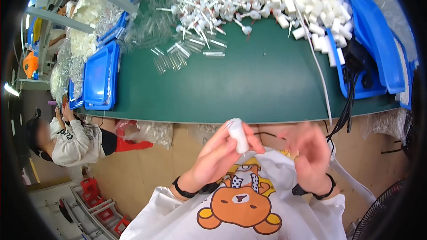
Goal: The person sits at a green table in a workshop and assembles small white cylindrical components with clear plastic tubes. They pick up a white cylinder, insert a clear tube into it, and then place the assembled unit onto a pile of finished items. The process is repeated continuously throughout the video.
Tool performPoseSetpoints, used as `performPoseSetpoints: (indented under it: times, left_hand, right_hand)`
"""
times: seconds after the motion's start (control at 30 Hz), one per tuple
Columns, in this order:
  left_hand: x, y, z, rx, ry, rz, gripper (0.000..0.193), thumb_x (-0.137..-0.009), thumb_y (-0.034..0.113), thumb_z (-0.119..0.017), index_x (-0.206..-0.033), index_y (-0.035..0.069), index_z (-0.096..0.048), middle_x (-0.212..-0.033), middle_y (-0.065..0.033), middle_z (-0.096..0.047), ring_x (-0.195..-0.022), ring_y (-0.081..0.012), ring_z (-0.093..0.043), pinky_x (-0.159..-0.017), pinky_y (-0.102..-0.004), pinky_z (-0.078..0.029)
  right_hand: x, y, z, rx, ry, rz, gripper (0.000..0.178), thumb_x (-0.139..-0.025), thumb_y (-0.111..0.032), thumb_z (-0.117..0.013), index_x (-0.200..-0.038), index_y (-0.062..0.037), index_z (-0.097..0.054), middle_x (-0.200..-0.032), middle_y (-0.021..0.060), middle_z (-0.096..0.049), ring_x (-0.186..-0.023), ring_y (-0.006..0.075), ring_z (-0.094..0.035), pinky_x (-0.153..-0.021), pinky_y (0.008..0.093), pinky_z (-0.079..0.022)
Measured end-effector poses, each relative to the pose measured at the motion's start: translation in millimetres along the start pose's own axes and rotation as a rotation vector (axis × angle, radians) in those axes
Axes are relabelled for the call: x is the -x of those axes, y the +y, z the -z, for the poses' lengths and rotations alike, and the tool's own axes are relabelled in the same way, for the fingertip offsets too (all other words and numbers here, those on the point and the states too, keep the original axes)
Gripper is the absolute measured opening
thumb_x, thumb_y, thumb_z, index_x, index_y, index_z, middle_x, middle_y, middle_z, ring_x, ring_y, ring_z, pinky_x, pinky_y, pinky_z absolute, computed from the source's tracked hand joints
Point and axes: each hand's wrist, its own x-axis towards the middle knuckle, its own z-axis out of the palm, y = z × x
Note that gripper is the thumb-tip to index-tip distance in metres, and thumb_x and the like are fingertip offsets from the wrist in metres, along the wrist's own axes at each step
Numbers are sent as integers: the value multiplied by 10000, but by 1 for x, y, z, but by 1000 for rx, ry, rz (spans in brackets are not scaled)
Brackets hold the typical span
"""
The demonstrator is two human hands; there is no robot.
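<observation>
Near the front edge of the table, my left hand holds a small white cylinder upright with a slight tilt, gripped between thumb and fingers. A fine thread or line shows at the cylinder's top. To its right, my right hand is raised apart from the cylinder. Its fingers are smeared by motion, so whether they hold anything is unclear. A thin dark strand with a reddish end lies between the two hands; what it is I cannot make out.
On the green table lie clear tubes, a heap of thin-stemmed white pieces and many white cylinders. Blue trays stand left, more right, beside black cables. A white cord crosses the table. Another person sits left.
</observation>
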Motion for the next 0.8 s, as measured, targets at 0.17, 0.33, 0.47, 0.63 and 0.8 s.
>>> performPoseSetpoints:
  times: [0.17, 0.33, 0.47, 0.63, 0.8]
  left_hand:
    - [-5, -1, -10, 135, -3, -126, 388, -925, 323, -462, -1187, 47, -385, -1086, -151, -572, -1114, -325, -486, -1003, -447, -316]
    - [-9, -3, -13, 258, -51, -95, 394, -935, 324, -446, -1219, 62, -370, -1147, -145, -548, -1153, -318, -463, -1008, -438, -322]
    - [-12, -5, -12, 276, -37, -107, 396, -935, 317, -449, -1222, 57, -365, -1150, -153, -544, -1150, -319, -466, -1000, -436, -333]
    - [-14, -7, -10, 255, -84, -89, 389, -940, 307, -436, -1221, 52, -352, -1159, -171, -526, -1174, -338, -449, -1023, -459, -309]
    - [-16, -9, -10, 233, -68, -78, 391, -936, 312, -447, -1214, 53, -355, -1092, -160, -556, -1144, -330, -483, -1014, -446, -330]
  right_hand:
    - [-6, -20, -18, 138, -345, 309, 240, -746, -147, -705, -648, -34, -517, -611, 36, -516, -553, 173, -510, -860, 523, -455]
    - [-8, -17, -27, 265, -345, 367, 289, -731, -189, -728, -612, -30, -518, -584, 30, -512, -506, 162, -505, -931, 578, -392]
    - [-9, -16, -29, 285, -372, 388, 320, -728, -185, -728, -568, -42, -491, -548, 26, -475, -482, 161, -485, -951, 589, -369]
    - [-7, -14, -36, 293, -353, 352, 371, -722, -191, -733, -523, -62, -449, -524, 13, -443, -466, 150, -463, -953, 599, -355]
    - [-5, -13, -42, 384, -332, 377, 402, -712, -206, -742, -508, -68, -424, -501, 7, -420, -441, 143, -436, -943, 601, -360]
